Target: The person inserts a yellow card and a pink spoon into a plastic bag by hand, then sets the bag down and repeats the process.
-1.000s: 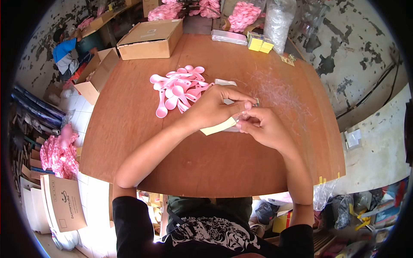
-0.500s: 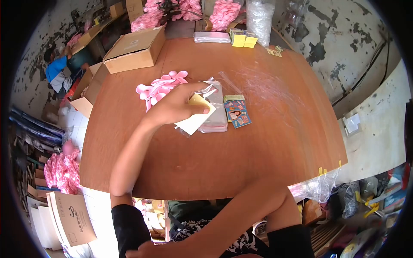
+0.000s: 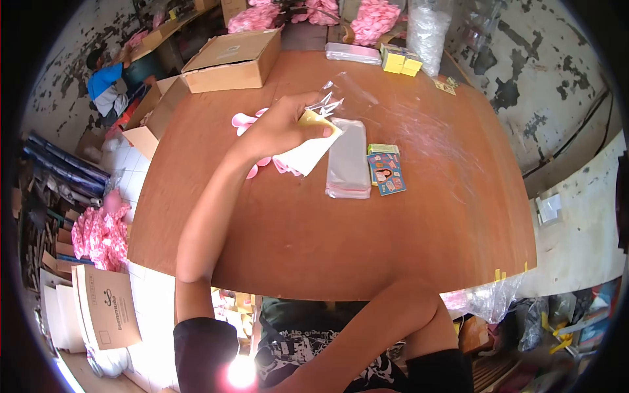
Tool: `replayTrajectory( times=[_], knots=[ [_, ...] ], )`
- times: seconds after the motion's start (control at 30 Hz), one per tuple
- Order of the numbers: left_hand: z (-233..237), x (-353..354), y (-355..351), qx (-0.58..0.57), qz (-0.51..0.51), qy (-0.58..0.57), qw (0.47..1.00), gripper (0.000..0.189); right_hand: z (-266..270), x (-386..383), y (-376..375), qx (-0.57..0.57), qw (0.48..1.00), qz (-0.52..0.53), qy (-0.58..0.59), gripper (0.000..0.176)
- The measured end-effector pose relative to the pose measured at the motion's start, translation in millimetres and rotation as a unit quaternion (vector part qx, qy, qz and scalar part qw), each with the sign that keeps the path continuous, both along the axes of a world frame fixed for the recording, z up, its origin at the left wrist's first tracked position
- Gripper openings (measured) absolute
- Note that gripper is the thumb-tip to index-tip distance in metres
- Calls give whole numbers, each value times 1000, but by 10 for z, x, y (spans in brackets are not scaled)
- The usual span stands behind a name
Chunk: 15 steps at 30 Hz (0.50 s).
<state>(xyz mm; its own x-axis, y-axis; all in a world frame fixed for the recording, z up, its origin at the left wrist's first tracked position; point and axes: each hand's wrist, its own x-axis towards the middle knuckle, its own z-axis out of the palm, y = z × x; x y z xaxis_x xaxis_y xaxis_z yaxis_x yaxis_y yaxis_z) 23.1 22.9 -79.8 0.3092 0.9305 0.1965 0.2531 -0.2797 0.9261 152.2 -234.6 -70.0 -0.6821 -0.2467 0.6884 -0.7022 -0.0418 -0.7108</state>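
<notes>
My left hand (image 3: 288, 128) is closed, thumb on top, around a pale yellow and white card (image 3: 308, 152) with crinkled clear plastic (image 3: 325, 105) sticking up beyond the fingers. Pink spoon-shaped pieces (image 3: 244, 122) lie on the table, partly hidden behind that hand. Just right of it is a stack of clear plastic bags (image 3: 347, 160). Beside the stack sit blue printed cards (image 3: 388, 174). My right forearm (image 3: 354, 340) crosses low in front of my body, its hand beyond the bottom edge of the view.
The brown table (image 3: 367, 249) carries a cardboard box (image 3: 229, 59) at the back left. Yellow card bundles (image 3: 401, 60) and another pack of plastic bags (image 3: 354, 54) stand at the back. A person in a blue top (image 3: 108, 88) is far left, near an open carton (image 3: 157, 111).
The view has shifted, so the table items appear farther right. My left hand with the card has moved off the bag stack, over the pink pieces. My right hand has left the view.
</notes>
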Motion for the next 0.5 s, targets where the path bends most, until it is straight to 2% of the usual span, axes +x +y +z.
replayTrajectory(
  times=[0.07,0.1,0.13,0.17,0.2,0.23,0.27,0.3,0.33,0.37,0.4,0.47,0.5],
  knots=[
    [46,-95,-6,-29,30,6,999,41,42,75,275,14,1000,23,12,18],
    [-11,-173,50,66,43,39,996,42,-2,107,431,20,1000,11,-10,19],
    [-6,-246,59,66,51,36,996,42,-186,130,576,-11,997,-19,-79,21],
    [3,-316,66,84,62,22,994,42,-203,131,952,217,959,-42,-177,15],
    [9,-387,70,102,72,7,992,43,-370,139,1274,284,929,-128,-198,14],
    [29,-458,73,101,77,-2,992,43,-481,139,1566,342,874,-221,-264,14],
    [59,-512,56,101,82,-4,991,43,-647,134,1897,374,822,-331,-275,14],
    [98,-555,43,91,96,-12,991,42,-670,123,2111,370,748,-478,-274,12],
    [122,-591,46,81,108,-21,991,42,-655,77,2273,301,681,-583,-326,10],
    [117,-628,73,123,110,-16,986,42,-816,28,2494,298,630,-674,-244,7],
    [145,-645,56,123,111,-17,986,42,-822,-20,2633,325,581,-714,-219,8],
    [209,-673,4,76,103,-70,989,42,-839,-85,2815,393,536,-729,-165,13],
    [214,-694,-12,75,106,-69,989,42,-861,-113,2846,392,538,-728,-164,13]
  ],
)
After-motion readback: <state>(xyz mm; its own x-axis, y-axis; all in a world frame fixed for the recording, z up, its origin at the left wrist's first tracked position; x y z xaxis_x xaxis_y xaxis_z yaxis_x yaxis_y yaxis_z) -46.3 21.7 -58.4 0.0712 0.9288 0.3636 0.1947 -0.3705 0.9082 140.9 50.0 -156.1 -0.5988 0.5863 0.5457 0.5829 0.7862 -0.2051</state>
